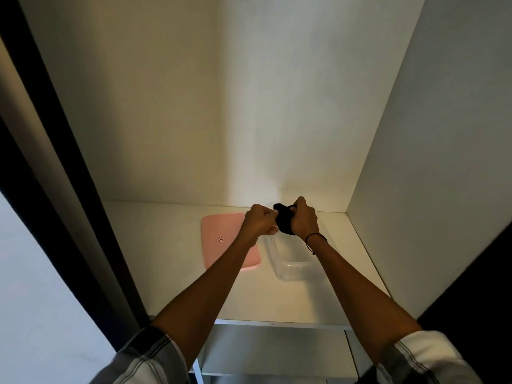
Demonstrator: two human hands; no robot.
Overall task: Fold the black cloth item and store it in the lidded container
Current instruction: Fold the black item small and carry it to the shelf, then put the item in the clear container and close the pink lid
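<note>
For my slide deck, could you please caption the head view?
Both hands bunch a black cloth above an open clear container; its pink lid lies alongside.

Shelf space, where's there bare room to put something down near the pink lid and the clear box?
Free: the shelf left of the pink lid, the front strip before the clear container, and the right side by the wall. Crowded: the back middle, where both hands hold the black cloth.
</note>
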